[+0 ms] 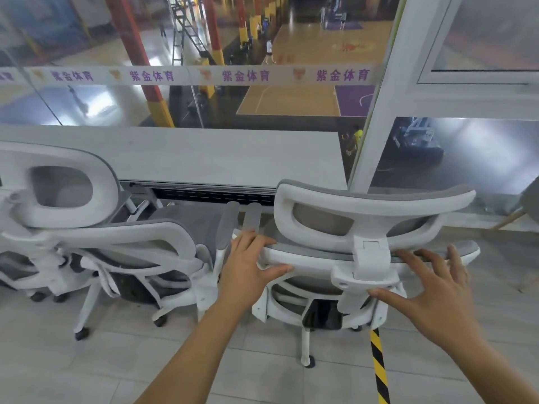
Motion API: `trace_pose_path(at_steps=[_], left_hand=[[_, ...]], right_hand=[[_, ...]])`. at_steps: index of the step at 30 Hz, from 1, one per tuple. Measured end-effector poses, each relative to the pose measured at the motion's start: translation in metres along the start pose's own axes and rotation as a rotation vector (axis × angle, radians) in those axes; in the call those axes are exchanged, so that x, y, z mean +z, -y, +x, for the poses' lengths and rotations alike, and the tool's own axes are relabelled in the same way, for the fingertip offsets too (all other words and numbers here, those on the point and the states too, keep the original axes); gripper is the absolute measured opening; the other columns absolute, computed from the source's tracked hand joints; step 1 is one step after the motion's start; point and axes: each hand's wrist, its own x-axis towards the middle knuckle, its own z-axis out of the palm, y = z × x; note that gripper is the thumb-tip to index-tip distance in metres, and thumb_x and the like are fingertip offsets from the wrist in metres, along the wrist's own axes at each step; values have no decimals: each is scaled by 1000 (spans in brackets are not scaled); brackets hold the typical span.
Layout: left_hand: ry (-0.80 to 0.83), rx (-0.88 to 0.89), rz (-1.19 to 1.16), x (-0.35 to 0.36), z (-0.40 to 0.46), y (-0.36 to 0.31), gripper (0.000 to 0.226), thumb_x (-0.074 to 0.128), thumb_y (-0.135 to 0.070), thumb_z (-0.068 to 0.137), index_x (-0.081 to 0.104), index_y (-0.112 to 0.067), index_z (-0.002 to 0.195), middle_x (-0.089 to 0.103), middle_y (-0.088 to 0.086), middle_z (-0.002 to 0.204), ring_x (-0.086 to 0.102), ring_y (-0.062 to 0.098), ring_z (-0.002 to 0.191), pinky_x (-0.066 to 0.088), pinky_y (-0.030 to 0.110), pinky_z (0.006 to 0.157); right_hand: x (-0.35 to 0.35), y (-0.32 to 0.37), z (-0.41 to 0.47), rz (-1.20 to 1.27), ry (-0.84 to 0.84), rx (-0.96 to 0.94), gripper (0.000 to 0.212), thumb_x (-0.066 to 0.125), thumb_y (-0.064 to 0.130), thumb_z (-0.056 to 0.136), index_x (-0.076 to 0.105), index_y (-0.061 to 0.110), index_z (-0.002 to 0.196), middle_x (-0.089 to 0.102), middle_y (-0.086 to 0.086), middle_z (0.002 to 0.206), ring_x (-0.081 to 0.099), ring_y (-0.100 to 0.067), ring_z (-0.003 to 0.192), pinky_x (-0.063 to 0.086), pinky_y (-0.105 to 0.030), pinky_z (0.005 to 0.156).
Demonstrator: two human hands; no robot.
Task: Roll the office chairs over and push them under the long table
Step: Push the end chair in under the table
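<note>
A white-framed office chair with grey mesh (364, 220) stands in front of me, its seat and armrests at the edge of the long white table (204, 156). My left hand (248, 266) holds the left top corner of its backrest, fingers over the edge and thumb on the rear frame. My right hand (431, 293) is blurred and spread at the right side of the backrest, fingertips at the top edge and thumb by the headrest bracket, not closed on it. A second matching chair (131, 237) sits to the left, pushed in against the table.
Behind the table a glass wall looks down on a sports hall. A white window post (376, 112) rises at the table's right end. Yellow-black tape (379, 365) runs along the tiled floor under the right chair. A grey object (531, 199) shows at the far right edge.
</note>
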Motion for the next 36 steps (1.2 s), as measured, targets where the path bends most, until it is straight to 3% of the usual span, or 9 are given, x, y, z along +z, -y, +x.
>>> trace_pose_path(at_steps=[5,13,18,24,31,36], left_hand=[[0,-27,-30,0,2,-4,46,72,-65,69,56,-40,104,47,-23,123,28,2,138,43,42,102],[-3,-7,-37,3,0,1,50,65,-75,69,54,-43,106,43,-31,123,26,2,140,49,48,95],[-24,15,-33,3,-2,-6,54,66,-72,69,58,-36,108,46,-28,121,28,1,137,43,45,104],[-32,18,-43,4,-4,-11,49,68,-67,69,56,-39,107,37,-47,120,23,-7,137,37,39,108],[-11,-38,-70,6,-6,-12,49,74,-63,70,56,-40,109,44,-23,128,24,2,141,42,48,104],[0,-30,-72,1,-6,-16,45,79,-53,71,55,-40,107,45,-18,127,28,8,140,40,45,107]], right_hand=[[-2,4,4,22,12,12,89,63,83,59,52,37,135,48,-4,143,4,-32,148,15,-59,118],[2,0,1,82,-14,-4,96,42,97,57,51,39,134,47,-1,142,1,-32,149,15,-60,117],[4,-3,1,97,-17,-9,98,41,97,58,49,39,136,45,-1,144,0,-33,149,15,-62,116],[2,-6,2,99,7,-5,98,43,96,57,48,40,137,42,-1,147,-4,-29,149,11,-60,118],[-4,-5,3,87,44,-3,102,35,100,55,45,41,137,39,0,150,-6,-30,149,7,-58,119],[-5,-4,2,78,47,-10,100,33,100,56,44,42,137,39,1,149,-7,-29,148,6,-58,119]])
